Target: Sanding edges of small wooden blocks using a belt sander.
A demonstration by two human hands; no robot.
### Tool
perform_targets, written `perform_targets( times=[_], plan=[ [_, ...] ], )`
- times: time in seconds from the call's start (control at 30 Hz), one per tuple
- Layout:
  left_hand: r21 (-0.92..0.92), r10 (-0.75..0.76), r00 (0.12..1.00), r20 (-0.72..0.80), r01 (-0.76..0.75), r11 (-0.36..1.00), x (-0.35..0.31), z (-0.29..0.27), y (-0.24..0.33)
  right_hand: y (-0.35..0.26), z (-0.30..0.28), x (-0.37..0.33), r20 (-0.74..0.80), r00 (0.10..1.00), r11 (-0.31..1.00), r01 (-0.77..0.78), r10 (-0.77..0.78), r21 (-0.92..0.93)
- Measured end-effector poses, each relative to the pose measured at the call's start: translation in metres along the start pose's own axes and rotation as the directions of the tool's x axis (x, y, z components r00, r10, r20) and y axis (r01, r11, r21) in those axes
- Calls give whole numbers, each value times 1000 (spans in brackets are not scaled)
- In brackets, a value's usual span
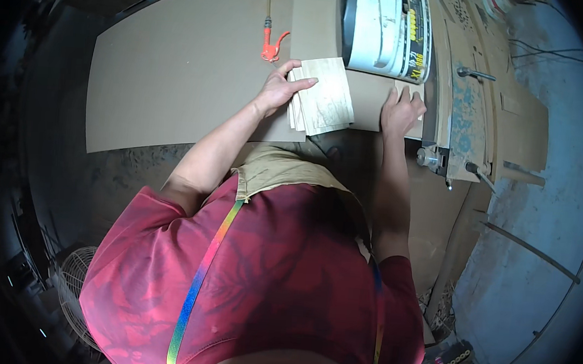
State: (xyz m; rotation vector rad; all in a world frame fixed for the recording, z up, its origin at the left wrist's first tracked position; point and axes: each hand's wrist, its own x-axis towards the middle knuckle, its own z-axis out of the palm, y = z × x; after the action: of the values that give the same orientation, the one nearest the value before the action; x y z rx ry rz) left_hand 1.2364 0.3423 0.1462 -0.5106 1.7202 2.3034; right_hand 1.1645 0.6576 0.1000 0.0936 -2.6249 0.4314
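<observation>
My left hand [283, 89] is closed on the left edge of a stack of thin, pale wooden boards [331, 99], thumb on top and fingers at the side. The boards lie slightly fanned near the table's front edge. To the right, my right hand [402, 112] has its fingers bent over another pale wooden piece [400, 85], mostly covered by the hand. This piece sits just in front of a white bucket [375, 28] with a dark printed label.
A red air blow gun [270, 47] on a hose lies beyond my left hand on the brown tabletop [176, 77]. A worn machine [467, 114] with metal levers stands along the right side. A wire-guarded fan [77, 281] is at lower left.
</observation>
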Motion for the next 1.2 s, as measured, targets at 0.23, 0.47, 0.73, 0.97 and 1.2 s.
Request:
perform_targets(
  times=[0.23, 0.47, 0.73, 0.97, 1.2],
  plan=[
    [27, 76, 997, -27, -75, 997, -4, -2, -9, -119, -56, -76, 179, 946, 902, 183, -270, 392],
    [217, 202, 979, 10, -200, 956, 3, -15, -21, 9, -78, -84, 234, 966, 994, -105, 107, -22],
    [263, 102, 992, 76, -118, 957, 6, -10, -13, 32, 9, -13, 24, 996, 997, 80, -80, 10],
    [348, 169, 986, -1, -158, 924, 2, -9, -15, -120, -43, -54, 157, 919, 818, 233, -363, 527],
    [246, 173, 985, 23, -173, 954, 11, -15, -20, -155, -63, -53, 141, 947, 895, 214, -288, 391]
  ],
)
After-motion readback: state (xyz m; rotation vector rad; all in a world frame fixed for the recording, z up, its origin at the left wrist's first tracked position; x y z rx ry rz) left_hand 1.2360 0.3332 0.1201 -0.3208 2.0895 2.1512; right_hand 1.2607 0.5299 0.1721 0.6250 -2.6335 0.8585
